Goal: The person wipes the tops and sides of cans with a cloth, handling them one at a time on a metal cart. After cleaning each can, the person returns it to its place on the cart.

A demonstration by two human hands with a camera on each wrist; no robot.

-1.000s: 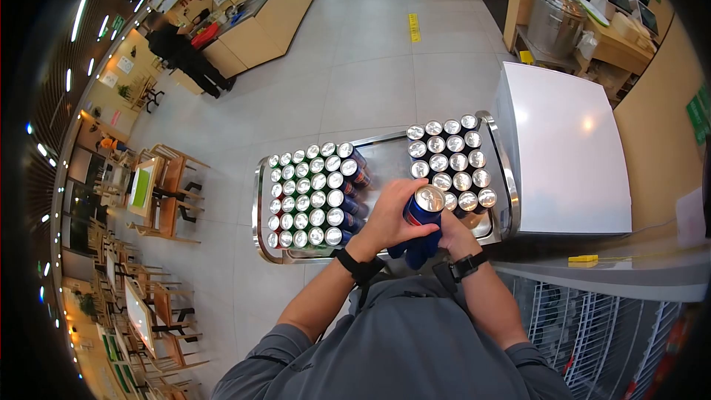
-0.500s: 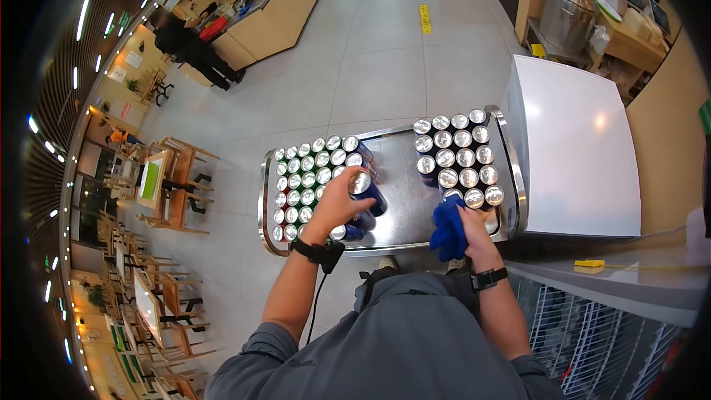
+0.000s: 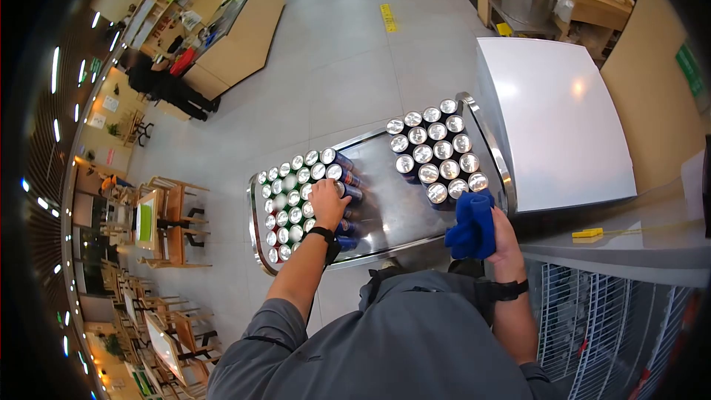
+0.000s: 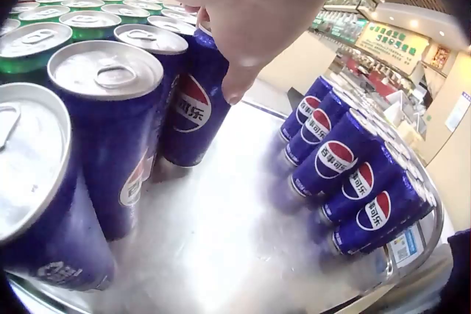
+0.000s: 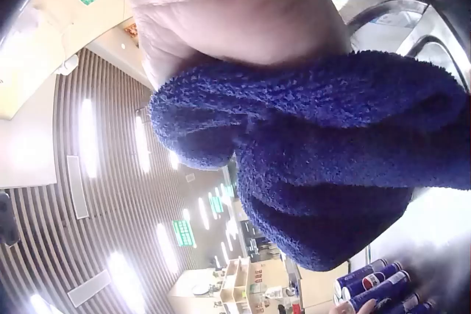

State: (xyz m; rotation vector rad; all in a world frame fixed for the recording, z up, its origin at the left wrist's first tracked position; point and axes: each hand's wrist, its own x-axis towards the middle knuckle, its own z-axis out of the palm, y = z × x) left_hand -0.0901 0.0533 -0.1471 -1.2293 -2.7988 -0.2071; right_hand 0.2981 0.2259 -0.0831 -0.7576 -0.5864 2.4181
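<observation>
Around the top of a blue can [image 4: 193, 111], my left hand [image 3: 328, 204] has its thumb and fingers, at the right edge of the left group of cans [image 3: 292, 196]. The can stands on the metal tray [image 3: 392, 215], close beside other blue cans [image 4: 107, 130] in the left wrist view. My right hand [image 3: 506, 237] grips a bunched blue cloth [image 3: 471, 228] by the tray's near right corner; the cloth [image 5: 324, 152] hides the fingers in the right wrist view. A second group of blue cans [image 3: 442, 150] stands on the tray's right part.
A white box-like surface [image 3: 552, 126] adjoins the tray on the right. A grey ledge [image 3: 629, 241] with a yellow object [image 3: 587, 233] lies near right, above wire racks [image 3: 592, 318]. Wooden chairs and tables are at left; a person in black [image 3: 167, 85] stands by a counter.
Both hands were together around a can and the cloth; they have parted. My left hand has carried the can left and down to the left group, while the right keeps the cloth.
</observation>
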